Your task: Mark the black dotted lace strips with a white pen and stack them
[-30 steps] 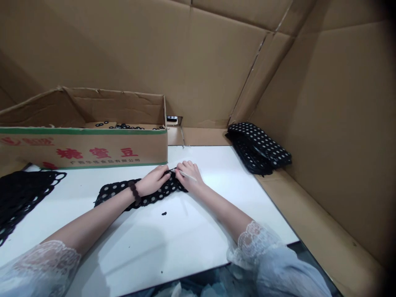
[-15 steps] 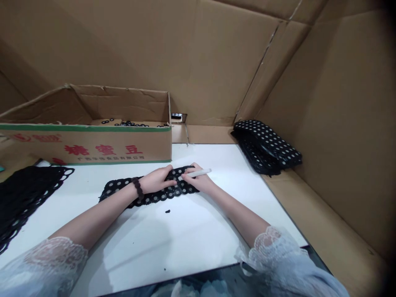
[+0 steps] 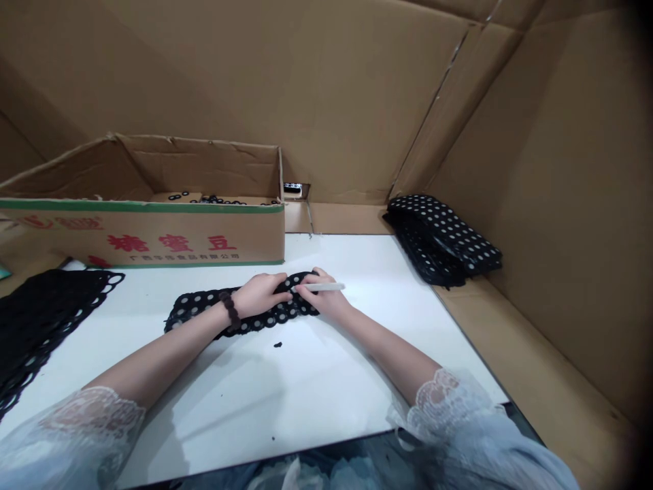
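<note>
A strip of black fabric (image 3: 196, 303) with rows of pale round dots lies on the white table. My left hand (image 3: 258, 295) rests over its middle, fingers curled at the far edge and thumb toward the right, holding it down. In my right hand (image 3: 326, 299) is a slim white pen-like tool (image 3: 331, 286), pinched with its tip toward the fabric near my left thumb. The exact tip is too small to make out. Part of the strip is hidden under both hands.
An open cardboard box (image 3: 255, 235) with small black rings in it stands at the back left. Black openwork fabric (image 3: 41, 313) lies at the left, and folded dotted fabric (image 3: 441, 235) at the right. A black scrap (image 3: 278, 344) lies nearby. Cardboard walls (image 3: 347, 102) enclose the table (image 3: 326, 381).
My right hand and the white tool have shifted slightly left, and the strip's right end has drawn in a little. My left hand stays on the strip.
</note>
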A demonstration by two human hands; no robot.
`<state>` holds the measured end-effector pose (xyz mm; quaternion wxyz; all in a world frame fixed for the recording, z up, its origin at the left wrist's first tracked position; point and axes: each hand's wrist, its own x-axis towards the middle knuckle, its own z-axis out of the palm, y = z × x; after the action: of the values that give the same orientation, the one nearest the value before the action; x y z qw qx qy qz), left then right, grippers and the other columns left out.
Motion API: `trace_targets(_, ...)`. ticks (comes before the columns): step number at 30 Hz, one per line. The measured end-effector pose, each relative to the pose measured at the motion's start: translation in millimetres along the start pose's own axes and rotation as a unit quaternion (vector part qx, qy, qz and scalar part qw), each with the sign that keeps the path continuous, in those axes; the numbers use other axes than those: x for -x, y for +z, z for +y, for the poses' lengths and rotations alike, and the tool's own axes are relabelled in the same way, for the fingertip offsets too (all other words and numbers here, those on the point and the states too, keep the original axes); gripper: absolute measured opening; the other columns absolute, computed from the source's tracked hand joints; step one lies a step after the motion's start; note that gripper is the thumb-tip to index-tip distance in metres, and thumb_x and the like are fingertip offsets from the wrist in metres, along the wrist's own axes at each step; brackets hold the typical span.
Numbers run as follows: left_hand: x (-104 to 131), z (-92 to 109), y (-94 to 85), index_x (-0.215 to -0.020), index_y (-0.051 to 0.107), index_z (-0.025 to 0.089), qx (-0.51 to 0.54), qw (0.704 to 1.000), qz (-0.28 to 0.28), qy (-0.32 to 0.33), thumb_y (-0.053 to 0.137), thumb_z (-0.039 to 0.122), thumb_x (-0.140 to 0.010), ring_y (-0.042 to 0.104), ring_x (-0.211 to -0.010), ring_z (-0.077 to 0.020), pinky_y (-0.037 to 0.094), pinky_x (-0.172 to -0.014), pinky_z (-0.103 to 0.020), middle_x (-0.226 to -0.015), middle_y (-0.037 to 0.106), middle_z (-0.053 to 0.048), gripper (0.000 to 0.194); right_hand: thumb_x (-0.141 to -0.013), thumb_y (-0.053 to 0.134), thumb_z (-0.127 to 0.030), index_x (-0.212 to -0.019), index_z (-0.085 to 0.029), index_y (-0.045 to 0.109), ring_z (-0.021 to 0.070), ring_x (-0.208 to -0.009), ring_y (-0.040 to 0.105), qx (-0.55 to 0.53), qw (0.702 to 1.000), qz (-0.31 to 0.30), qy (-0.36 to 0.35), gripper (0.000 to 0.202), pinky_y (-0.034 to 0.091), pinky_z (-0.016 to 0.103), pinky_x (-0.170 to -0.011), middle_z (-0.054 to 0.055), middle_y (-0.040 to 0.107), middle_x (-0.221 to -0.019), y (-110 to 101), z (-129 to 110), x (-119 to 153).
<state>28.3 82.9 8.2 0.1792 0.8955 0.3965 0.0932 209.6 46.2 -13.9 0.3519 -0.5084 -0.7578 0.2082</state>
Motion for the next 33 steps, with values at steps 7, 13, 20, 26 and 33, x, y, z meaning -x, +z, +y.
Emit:
trace_targets(7,3.0,4.2,1.5,-0.078,0.049,0.018,0.001,1.0,0.012,0.013,0.041,0.039,-0.08,0.052,-0.061,-0.0179,0.033,-0.055,-0.025,-0.064,0.055,-0.001,0.022,-0.081,0.045,-0.029,-0.064,-0.017,0.054,0.0145,-0.076,0.043,0.106,0.994,0.027,-0.013,0.022,0.037,0.026,-0.07,0.003,0.044,-0.07,14.1,-2.9,-9.3)
trace_targets(13,2.6,-4.0,-3.8,-0.082,0.049,0.016,0.11,0.993,0.002,0.034,0.043,0.042,-0.079,0.048,-0.063,-0.0141,0.034,-0.056,-0.023,-0.071,0.054,0.001,0.026,-0.082,0.041,-0.028,-0.065,-0.018,0.055,0.0164,-0.076,0.043,0.162,0.985,0.053,0.003,0.025,0.037,0.027,-0.069,0.005,0.046,-0.071,12.6,-6.8,-15.1)
trace_targets(20,-0.2,-3.4,-8.0,-0.082,0.049,0.016,0.032,0.999,0.017,0.017,0.043,0.04,-0.079,0.052,-0.066,-0.0198,0.036,-0.058,-0.027,-0.072,0.057,-0.004,0.024,-0.081,0.042,-0.033,-0.066,-0.018,0.055,0.0161,-0.078,0.045,0.103,0.992,0.065,0.009,0.025,0.037,0.027,-0.071,0.004,0.045,-0.074,-0.3,-10.1,-10.0)
trace_targets(26,0.9,-0.4,-12.4,-0.085,0.047,0.018,0.023,1.0,0.006,0.01,0.039,0.04,-0.08,0.055,-0.072,-0.0219,0.038,-0.061,-0.028,-0.078,0.059,-0.006,0.024,-0.079,0.042,-0.041,-0.069,-0.017,0.055,0.0115,-0.065,0.047,-0.097,0.991,-0.021,0.093,0.029,0.036,0.023,-0.061,-0.001,0.048,-0.067,-15.2,-3.6,0.7)
trace_targets(33,2.9,1.0,-20.8,-0.085,0.048,0.018,0.085,0.994,-0.072,-0.023,0.04,0.047,-0.078,0.054,-0.075,-0.0205,0.038,-0.063,-0.027,-0.085,0.06,-0.006,0.032,-0.076,0.046,-0.037,-0.064,-0.017,0.052,0.0092,-0.056,0.043,-0.114,0.988,-0.07,0.082,0.025,0.03,0.021,-0.051,-0.003,0.048,-0.058,-13.9,-6.3,3.2)
